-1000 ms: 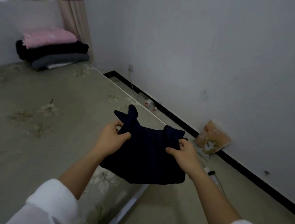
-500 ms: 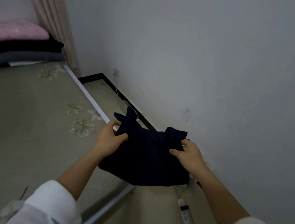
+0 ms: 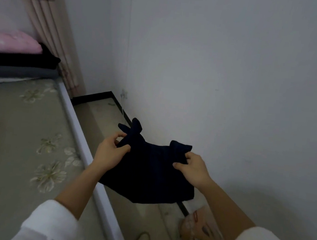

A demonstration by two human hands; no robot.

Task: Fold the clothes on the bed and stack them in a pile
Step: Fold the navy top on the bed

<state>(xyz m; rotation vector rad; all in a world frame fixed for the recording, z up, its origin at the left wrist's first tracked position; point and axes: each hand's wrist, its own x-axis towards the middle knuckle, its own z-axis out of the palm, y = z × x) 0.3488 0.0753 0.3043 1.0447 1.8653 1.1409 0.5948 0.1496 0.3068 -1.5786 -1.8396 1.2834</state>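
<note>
Hands, left hand (image 3: 109,153) and right hand (image 3: 193,168), pinch soft, dark, folded garment (image 3: 149,176).

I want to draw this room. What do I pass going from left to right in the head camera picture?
pile of folded clothes, pink one on top → left hand → dark garment, held by both hands → right hand. The curtain overlaps the pile, so it is left out.

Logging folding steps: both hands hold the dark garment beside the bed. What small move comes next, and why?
Probably carry the dark garment left onto the bed: the left hand and right hand pinch its top corners, and it hangs over the floor, unsupported.
</note>
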